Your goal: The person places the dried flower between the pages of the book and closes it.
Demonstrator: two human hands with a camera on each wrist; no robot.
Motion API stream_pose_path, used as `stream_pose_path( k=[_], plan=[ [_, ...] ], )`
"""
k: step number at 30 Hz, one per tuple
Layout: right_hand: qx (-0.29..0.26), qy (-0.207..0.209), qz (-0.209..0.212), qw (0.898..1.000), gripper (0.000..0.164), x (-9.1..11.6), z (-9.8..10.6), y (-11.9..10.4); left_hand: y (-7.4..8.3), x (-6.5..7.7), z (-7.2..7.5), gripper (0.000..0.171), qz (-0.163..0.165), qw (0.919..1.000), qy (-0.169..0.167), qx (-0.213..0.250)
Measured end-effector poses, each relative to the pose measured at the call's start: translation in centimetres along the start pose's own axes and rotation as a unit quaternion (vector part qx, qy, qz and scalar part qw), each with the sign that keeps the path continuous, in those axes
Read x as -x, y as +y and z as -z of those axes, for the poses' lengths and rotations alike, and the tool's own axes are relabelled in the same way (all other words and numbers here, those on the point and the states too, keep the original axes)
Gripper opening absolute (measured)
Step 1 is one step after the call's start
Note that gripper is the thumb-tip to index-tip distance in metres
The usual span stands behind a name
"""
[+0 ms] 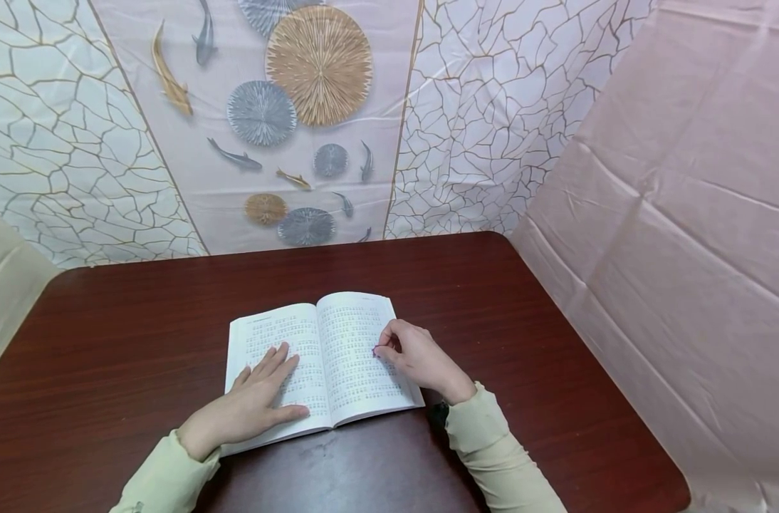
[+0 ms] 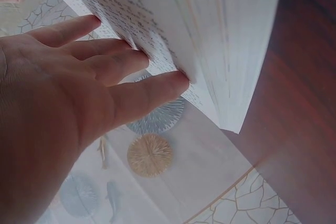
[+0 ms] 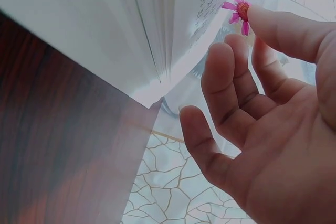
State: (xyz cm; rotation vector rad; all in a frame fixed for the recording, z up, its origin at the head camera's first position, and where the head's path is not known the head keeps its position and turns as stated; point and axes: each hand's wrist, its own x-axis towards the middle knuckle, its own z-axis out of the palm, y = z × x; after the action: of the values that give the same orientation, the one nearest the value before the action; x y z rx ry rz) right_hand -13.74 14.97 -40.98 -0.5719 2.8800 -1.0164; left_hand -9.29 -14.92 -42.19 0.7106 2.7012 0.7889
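Observation:
An open book [image 1: 354,356] with printed text lies on the table in the head view. My left hand [image 1: 248,407] rests on its left page, fingers spread and straight; in the left wrist view the fingertips [image 2: 178,81] touch the paper. Over the right page, my right hand [image 1: 418,358] pinches a small magenta flower [image 3: 242,11] between thumb and index finger. The right wrist view shows its narrow petals and reddish centre close to the page, the other fingers loosely bent. From above, the fingers hide most of the flower, and whether it touches the paper I cannot tell.
The dark reddish-brown table [image 1: 505,313] extends around the book on all sides. Behind it hangs a patterned cloth [image 1: 338,178] with fish and round motifs. A plain pinkish cloth [image 1: 678,235] borders the table's right side.

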Motion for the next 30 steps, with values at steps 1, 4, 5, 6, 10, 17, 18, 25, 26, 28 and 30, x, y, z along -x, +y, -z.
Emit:
stream_pose_path(
  k=[1,4,5,6,10,17,18,25,26,28,30],
  plan=[
    [0.001,0.000,-0.001,1.000,0.013,-0.02,-0.03,-0.02,-0.01,-0.01,-0.01,0.086,0.001,1.0000,0.000,0.000],
    [0.002,-0.002,-0.005,1.000,0.013,-0.07,-0.08,-0.10,-0.04,-0.01,-0.04,0.086,0.002,1.0000,0.000,-0.001],
    [0.003,-0.001,-0.007,1.000,0.014,-0.08,-0.08,-0.12,-0.06,-0.01,-0.05,0.086,0.001,1.0000,0.001,-0.001],
    [0.004,-0.001,-0.008,1.000,0.014,-0.08,-0.07,-0.15,-0.07,-0.01,-0.06,0.087,0.002,1.0000,0.001,-0.002],
    [0.005,-0.003,-0.012,1.000,0.014,-0.09,-0.10,-0.24,-0.09,0.01,-0.10,0.087,0.001,1.0000,0.003,-0.004],
    [0.008,0.001,-0.012,1.000,0.014,-0.01,-0.36,-0.26,-0.13,0.03,-0.19,0.087,-0.001,1.0000,0.007,-0.006],
    [0.008,0.002,-0.011,1.000,0.014,-0.01,-0.40,-0.25,-0.15,0.03,-0.20,0.087,-0.001,0.9999,0.008,-0.007],
    [0.014,0.005,-0.010,1.000,0.015,-0.07,-0.63,-0.14,-0.24,0.02,-0.26,0.087,-0.001,1.0000,0.007,-0.005],
    [0.015,0.005,-0.010,1.000,0.015,-0.08,-0.64,-0.15,-0.24,0.01,-0.26,0.087,-0.001,1.0000,0.007,-0.004],
    [0.017,0.005,-0.010,1.000,0.015,-0.11,-0.66,-0.17,-0.24,0.00,-0.25,0.087,-0.001,1.0000,0.007,-0.005],
    [0.018,0.005,-0.009,1.000,0.015,-0.12,-0.66,-0.22,-0.24,-0.02,-0.24,0.087,0.000,1.0000,0.006,-0.004]
  ],
)
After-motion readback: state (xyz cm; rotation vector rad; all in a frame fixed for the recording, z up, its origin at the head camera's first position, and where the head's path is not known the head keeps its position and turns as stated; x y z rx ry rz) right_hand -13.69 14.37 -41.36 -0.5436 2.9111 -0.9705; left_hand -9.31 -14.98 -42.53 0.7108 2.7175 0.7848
